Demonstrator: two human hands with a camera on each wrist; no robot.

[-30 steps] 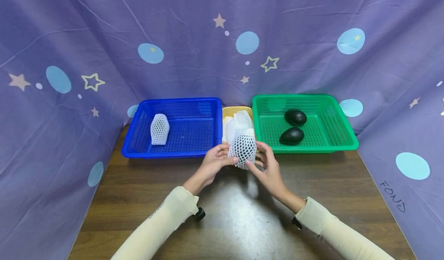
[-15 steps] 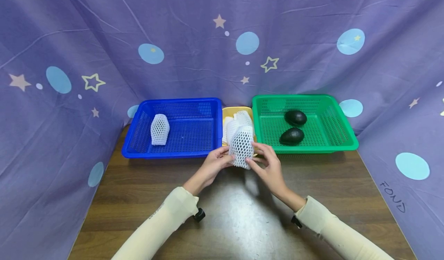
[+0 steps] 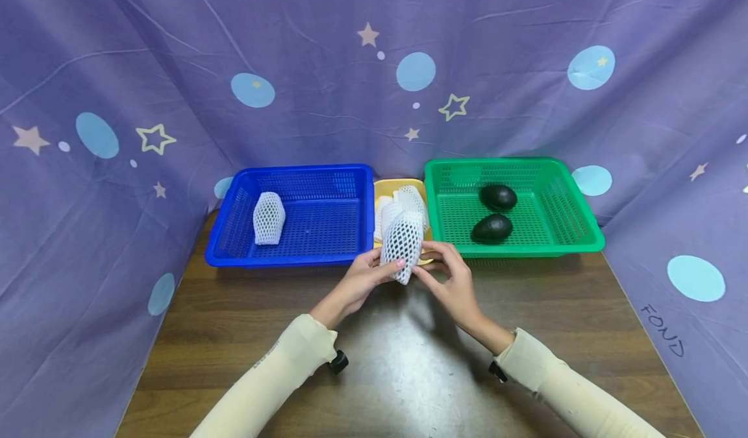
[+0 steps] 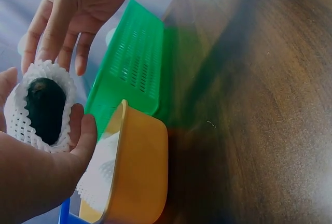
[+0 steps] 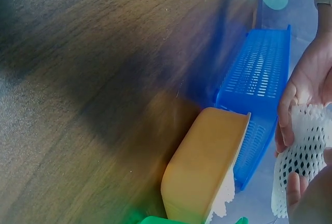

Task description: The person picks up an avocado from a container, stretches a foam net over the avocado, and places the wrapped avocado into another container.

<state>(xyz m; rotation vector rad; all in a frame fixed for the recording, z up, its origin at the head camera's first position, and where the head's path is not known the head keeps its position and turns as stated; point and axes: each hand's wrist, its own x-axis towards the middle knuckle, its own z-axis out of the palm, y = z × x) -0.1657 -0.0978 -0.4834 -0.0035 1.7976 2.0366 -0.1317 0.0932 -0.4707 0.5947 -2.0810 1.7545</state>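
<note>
Both hands hold a dark avocado (image 4: 45,111) inside a white foam net sleeve (image 3: 402,243), raised just in front of the yellow tub. The left hand (image 3: 361,283) curls round the sleeve's left side, thumb across its front. At the right side, the right hand (image 3: 452,281) pinches the sleeve between thumb and fingers. The left wrist view looks into the sleeve's mouth, where the avocado's end shows. From the right wrist, only the sleeve's white mesh (image 5: 306,149) is visible. A netted bundle (image 3: 269,219) lies in the blue basket; its contents are hard to make out.
The blue basket (image 3: 292,261) stands at left and the green basket (image 3: 520,251) at right, with two bare avocados (image 3: 492,229) in the green one. Between them, a yellow tub (image 4: 142,167) holds more white foam nets (image 3: 393,214). A patterned curtain (image 3: 327,100) hangs behind the wooden table.
The netted avocado has turned in the hands and shifted slightly left, its lower end now narrower. The left thumb lies further across it. Baskets and their contents stay put.
</note>
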